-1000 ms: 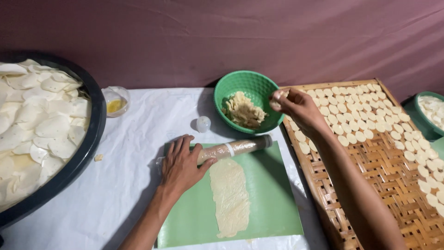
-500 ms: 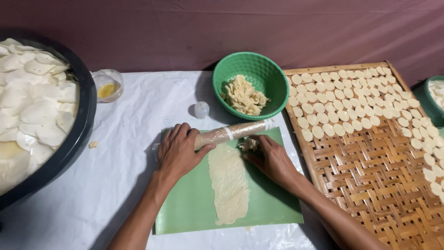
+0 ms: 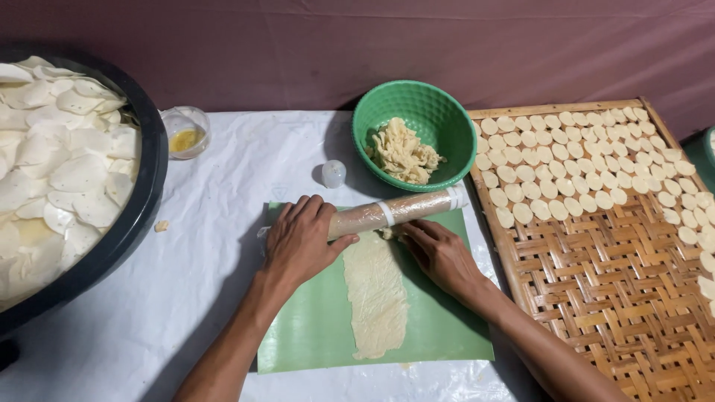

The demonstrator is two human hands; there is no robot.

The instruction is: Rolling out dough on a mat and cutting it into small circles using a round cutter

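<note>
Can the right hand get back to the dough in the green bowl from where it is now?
Probably yes. The right hand rests on the green mat just below the rolling pin; the green bowl sits open right behind the pin, its dough uncovered.
</note>
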